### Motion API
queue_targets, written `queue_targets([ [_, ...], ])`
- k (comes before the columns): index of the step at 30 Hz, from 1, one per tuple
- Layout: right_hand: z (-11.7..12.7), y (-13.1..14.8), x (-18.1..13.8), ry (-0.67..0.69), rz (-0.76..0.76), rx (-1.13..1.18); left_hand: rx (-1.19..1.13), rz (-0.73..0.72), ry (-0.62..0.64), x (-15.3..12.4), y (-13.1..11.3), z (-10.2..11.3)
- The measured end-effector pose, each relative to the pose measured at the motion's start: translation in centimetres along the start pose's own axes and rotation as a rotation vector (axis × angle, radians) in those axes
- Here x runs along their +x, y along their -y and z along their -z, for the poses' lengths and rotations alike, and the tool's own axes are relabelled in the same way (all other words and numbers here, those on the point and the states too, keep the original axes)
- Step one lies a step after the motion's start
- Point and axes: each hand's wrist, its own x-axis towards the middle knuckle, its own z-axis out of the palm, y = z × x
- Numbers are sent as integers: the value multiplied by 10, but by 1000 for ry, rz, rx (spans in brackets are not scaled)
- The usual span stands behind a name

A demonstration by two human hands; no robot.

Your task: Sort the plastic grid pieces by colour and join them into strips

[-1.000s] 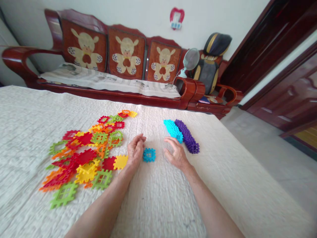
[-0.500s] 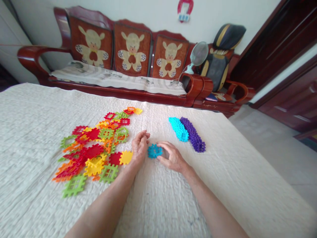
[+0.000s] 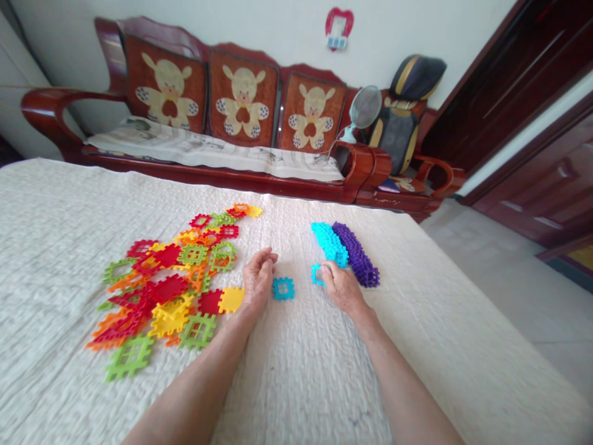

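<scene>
Head view: your right hand (image 3: 341, 288) has its grip clamped on the edge of a blue open-centred interlocking tile (image 3: 317, 275), which juts out to the left. Your left hand (image 3: 258, 279) is half-curled; you cannot tell whether its grip is together or apart. Between both grips, nearer the left one, a blue window-patterned tile (image 3: 283, 288) lies flat on the cloth-covered worktop (image 3: 301, 371). Just beyond your right grip runs a cyan tile row (image 3: 330, 243), a purple tile row (image 3: 356, 254) alongside. Left of your left grip spreads a red, orange, yellow and green tile heap (image 3: 169, 287).
</scene>
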Motion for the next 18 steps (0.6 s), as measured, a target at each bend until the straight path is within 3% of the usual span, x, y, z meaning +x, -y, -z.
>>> queue_targets([
  [3,5,4,0,-53,-77,-142,5,-4,9,0,2,1],
  [8,10,2,0,-120,-76,-133,0,8,0,1,0,0],
  [14,11,-3,1,20,145,-79,-3,14,-9,0,-3,-2],
  [18,12,-2,1,110,169,-96,5,14,3,-1,-4,-1],
])
